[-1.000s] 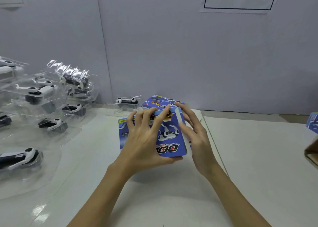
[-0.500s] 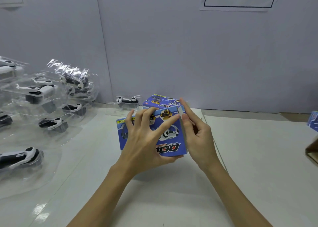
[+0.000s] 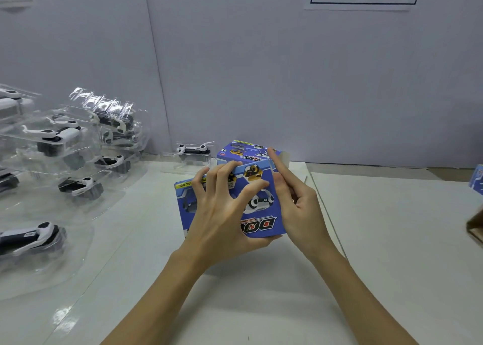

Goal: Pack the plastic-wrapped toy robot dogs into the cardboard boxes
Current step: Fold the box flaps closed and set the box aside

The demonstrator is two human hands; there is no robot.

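Note:
A blue cardboard toy box (image 3: 264,214) printed with robot dogs is held over the middle of the white table. My left hand (image 3: 222,214) grips it, fingers spread over its top face and thumb under its near edge. My right hand (image 3: 295,201) is at the box's right end, its forefinger stretched along the end flap and the other fingers curled against the side. Several plastic-wrapped toy robot dogs (image 3: 81,185) lie piled at the left. One more wrapped dog (image 3: 192,152) stands by the back wall.
A second blue box (image 3: 245,150) sits right behind the held one. Another blue box (image 3: 477,182) and a brown cardboard corner (image 3: 475,227) poke in at the right edge. The grey wall (image 3: 287,70) closes the back of the white table (image 3: 366,240).
My right hand has gone from flat against the box's right end to curled, with the forefinger pushing along the flap. The left hand's hold on the box is the same.

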